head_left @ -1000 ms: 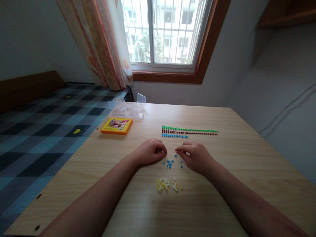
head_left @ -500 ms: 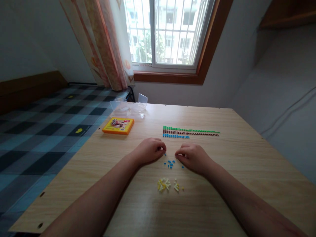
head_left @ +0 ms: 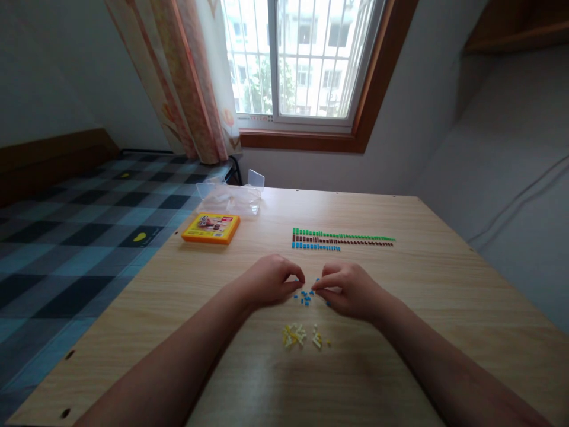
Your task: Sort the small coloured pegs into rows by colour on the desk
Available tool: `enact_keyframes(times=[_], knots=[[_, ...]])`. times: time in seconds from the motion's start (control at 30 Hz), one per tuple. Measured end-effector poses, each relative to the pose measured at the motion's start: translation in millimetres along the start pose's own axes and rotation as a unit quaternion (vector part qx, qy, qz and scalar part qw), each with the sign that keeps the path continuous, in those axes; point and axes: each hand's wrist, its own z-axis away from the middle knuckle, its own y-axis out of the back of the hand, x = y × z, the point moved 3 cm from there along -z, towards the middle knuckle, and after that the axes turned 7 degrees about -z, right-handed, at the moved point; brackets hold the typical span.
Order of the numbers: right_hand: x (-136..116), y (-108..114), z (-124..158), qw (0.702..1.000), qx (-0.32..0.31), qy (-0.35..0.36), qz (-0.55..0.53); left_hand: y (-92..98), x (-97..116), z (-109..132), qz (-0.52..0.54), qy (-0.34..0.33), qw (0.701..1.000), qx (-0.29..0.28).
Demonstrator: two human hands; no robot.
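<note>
Small blue building bricks (head_left: 306,298) lie in a loose cluster on the table between my hands. From the left, my left hand (head_left: 278,281) hovers over the cluster's edge, thumb and forefinger curled to a pinch; anything between them is too small to make out. My right hand (head_left: 347,287) reaches in from the other side with thumb and forefinger tips close together at the blue bricks. Whether a brick sits in that pinch is hidden. Beyond the hands run neat rows of green bricks (head_left: 309,232), brown bricks (head_left: 303,238) and blue bricks (head_left: 306,245).
Nearer me lie loose pale and yellow bricks (head_left: 294,335). A yellow-orange box (head_left: 211,229) rests at the left of the wooden table (head_left: 178,332), with clear plastic packaging (head_left: 235,200) behind it. A checked bed (head_left: 89,237) adjoins the left side.
My left hand has moved right and slightly nearer me. My right hand has come down to the blue cluster. A blue brick now shows beyond its fingertips.
</note>
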Motion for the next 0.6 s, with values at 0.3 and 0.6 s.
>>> enact_keyframes(times=[0.3, 0.6], knots=[[9, 5, -1, 0.999, 0.017, -0.033, 0.031, 7.7, -2, 2, -0.038, 0.023, 0.999, -0.022], [-1, 11, -1, 0.999, 0.018, 0.011, 0.034, 8.6, -9, 2, -0.053, 0.036, 0.998, -0.005]])
